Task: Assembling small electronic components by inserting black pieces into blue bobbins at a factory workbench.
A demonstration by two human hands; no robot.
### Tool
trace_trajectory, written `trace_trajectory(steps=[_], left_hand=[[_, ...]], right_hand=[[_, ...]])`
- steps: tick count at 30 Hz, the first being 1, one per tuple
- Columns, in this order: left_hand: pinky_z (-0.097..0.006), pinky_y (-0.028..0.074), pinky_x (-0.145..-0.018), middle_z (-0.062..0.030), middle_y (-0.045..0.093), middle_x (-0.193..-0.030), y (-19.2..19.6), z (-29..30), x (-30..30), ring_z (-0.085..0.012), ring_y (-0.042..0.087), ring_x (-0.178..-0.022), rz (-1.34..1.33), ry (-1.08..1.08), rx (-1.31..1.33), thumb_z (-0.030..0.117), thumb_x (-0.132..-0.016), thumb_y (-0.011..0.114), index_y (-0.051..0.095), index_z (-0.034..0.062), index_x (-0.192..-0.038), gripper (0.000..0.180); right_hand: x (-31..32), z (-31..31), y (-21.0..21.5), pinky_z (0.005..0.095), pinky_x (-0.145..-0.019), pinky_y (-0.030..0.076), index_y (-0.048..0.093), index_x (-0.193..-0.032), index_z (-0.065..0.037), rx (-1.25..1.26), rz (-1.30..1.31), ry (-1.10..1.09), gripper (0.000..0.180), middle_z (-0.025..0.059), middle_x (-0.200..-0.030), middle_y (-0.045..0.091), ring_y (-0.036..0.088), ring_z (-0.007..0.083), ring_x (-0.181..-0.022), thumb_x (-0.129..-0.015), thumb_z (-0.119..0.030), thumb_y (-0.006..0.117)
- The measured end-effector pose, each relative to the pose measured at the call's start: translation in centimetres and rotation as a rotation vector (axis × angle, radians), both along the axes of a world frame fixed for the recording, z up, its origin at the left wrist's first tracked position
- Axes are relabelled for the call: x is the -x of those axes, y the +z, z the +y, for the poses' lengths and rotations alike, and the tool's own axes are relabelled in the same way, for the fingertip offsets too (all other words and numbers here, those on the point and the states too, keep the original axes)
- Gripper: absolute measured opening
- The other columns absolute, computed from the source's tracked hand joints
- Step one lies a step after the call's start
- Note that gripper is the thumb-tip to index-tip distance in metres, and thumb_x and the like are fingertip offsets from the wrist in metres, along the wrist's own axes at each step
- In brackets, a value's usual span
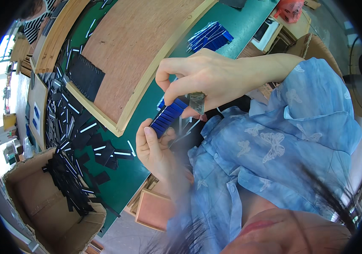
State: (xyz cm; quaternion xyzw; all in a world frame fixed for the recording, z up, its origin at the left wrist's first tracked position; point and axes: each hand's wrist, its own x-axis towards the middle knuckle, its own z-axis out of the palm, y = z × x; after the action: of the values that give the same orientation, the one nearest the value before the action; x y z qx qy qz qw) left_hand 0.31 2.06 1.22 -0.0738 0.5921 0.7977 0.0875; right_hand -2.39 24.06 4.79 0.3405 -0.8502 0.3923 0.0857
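Observation:
My left hand grips a fanned stack of small blue rectangular pieces close to my chest. My right hand comes in from the right and pinches the top end of that stack, with a small dark, patterned flat piece between its fingers. Both hands hover over the edge of the green work table.
A wooden-framed board lies on the green table. Another pile of blue pieces sits beyond it. Many black strips are scattered at the left and spill into an open cardboard box. A small wooden panel lies below.

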Motion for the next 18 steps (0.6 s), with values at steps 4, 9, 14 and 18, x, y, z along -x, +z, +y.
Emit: trace_trajectory(steps=[4, 9, 14, 18], left_hand=[[-0.022, 0.055, -0.056, -0.0156, 0.062, -0.087, -0.62, 0.14, 0.33, -0.0166, 0.063, -0.065, 0.0, -0.008, -0.012, 0.02, -0.096, 0.049, 0.053, -0.0061, -0.11, 0.03], [-0.021, 0.055, -0.055, -0.0156, 0.062, -0.087, -0.24, 0.1, 0.24, -0.0165, 0.063, -0.065, -0.006, 0.003, 0.006, 0.02, -0.096, 0.05, 0.053, -0.006, -0.11, 0.03], [-0.021, 0.054, -0.055, -0.0155, 0.062, -0.087, -0.43, -0.1, 0.34, -0.0162, 0.063, -0.065, -0.007, 0.007, -0.008, 0.02, -0.096, 0.051, 0.053, -0.0058, -0.11, 0.03], [-0.022, 0.054, -0.055, -0.0156, 0.063, -0.087, -0.34, -0.54, 0.33, -0.0166, 0.062, -0.064, 0.017, -0.008, -0.021, 0.02, -0.096, 0.05, 0.053, -0.0055, -0.11, 0.029]], right_hand=[[-0.03, 0.2, -0.26, 0.0351, -0.056, 0.046, 0.063, -0.085, -0.011, -0.002, -0.004, -0.01, 0.025, 0.0019, -0.096, 0.052, 0.06, 0.0227, -0.073, -0.066, -0.02, 0.077], [0.11, 0.07, -0.08, 0.0352, -0.056, 0.046, 0.063, -0.084, -0.011, -0.003, -0.013, -0.009, 0.025, 0.0019, -0.095, 0.052, 0.06, 0.0223, -0.073, -0.065, -0.02, 0.077], [0.37, -0.16, -0.37, 0.0348, -0.057, 0.046, 0.063, -0.084, -0.012, 0.006, -0.002, -0.005, 0.025, 0.0019, -0.095, 0.052, 0.06, 0.0221, -0.074, -0.065, -0.02, 0.077], [0.45, -0.19, -0.46, 0.034, -0.06, 0.047, 0.064, -0.085, -0.012, 0.021, -0.023, -0.01, 0.025, 0.0019, -0.096, 0.052, 0.06, 0.0224, -0.078, -0.066, -0.021, 0.077]])
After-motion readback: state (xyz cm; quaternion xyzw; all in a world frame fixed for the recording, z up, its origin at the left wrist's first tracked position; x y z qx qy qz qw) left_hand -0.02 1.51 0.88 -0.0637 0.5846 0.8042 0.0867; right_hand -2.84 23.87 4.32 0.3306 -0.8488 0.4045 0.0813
